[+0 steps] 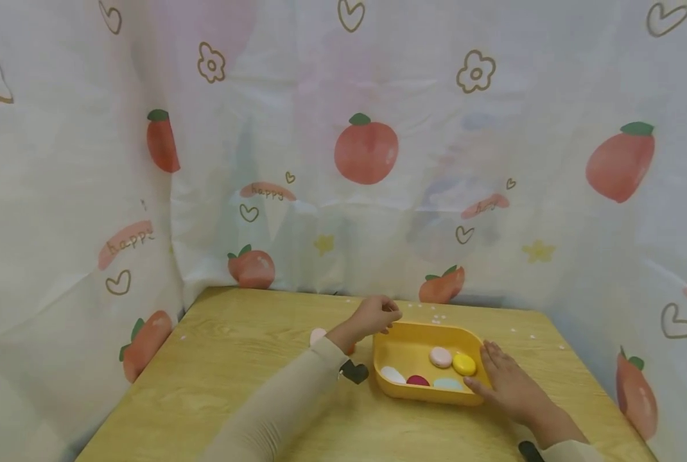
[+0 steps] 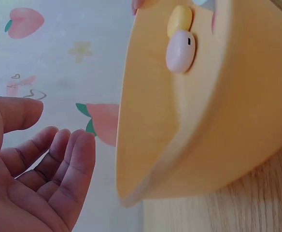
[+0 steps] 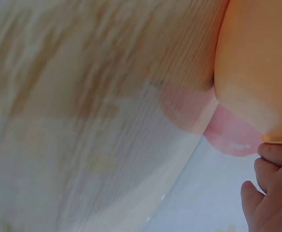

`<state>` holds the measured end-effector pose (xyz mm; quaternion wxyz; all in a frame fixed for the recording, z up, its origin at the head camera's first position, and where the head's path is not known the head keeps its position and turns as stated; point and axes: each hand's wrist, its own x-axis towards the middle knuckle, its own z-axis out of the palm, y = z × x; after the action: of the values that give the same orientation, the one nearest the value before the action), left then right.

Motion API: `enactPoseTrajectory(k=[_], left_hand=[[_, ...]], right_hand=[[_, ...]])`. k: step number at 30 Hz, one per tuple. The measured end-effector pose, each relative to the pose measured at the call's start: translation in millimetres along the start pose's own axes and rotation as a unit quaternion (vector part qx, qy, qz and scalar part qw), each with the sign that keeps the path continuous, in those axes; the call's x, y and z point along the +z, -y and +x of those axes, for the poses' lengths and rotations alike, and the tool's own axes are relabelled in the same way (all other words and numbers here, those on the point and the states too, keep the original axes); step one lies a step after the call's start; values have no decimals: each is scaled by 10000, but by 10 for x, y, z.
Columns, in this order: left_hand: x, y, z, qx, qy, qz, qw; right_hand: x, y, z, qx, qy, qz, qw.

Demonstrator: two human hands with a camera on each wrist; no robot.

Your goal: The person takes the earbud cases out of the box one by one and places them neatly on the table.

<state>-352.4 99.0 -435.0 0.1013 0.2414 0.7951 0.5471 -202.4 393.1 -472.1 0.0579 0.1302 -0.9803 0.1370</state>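
A yellow tray (image 1: 430,399) with raised walls stands on the wooden table. Inside lie smooth rounded pieces: a pale pink one (image 1: 440,357), a yellow one (image 1: 465,364), a white one (image 1: 393,375), a dark red one (image 1: 418,380) and a pale blue-green one (image 1: 447,384). Over the tray's far left corner is my left hand (image 1: 375,316); the left wrist view shows its fingers (image 2: 80,164) loosely bent, thumb apart, holding nothing. My right hand (image 1: 513,384) rests on the tray's right rim with fairly straight fingers, its thumb reaching the inner side.
Left of the tray, a pale pink rounded piece (image 1: 317,335) and an orange piece (image 1: 352,350) are partly hidden by the left arm. Small white bits (image 1: 438,318) are scattered along the table's far side. A printed white curtain (image 1: 297,256) encloses the table's back and sides.
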Motion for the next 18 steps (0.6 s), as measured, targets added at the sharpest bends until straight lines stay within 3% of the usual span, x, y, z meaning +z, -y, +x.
enactPoseTrajectory(k=[11, 18], left_hand=[[342, -133, 47, -47, 172, -209, 9996], [578, -184, 136, -360, 199, -423, 9983]], right_hand=[[9, 11, -45, 36, -112, -43, 9999], [20, 8, -28, -3, -132, -151, 9998]])
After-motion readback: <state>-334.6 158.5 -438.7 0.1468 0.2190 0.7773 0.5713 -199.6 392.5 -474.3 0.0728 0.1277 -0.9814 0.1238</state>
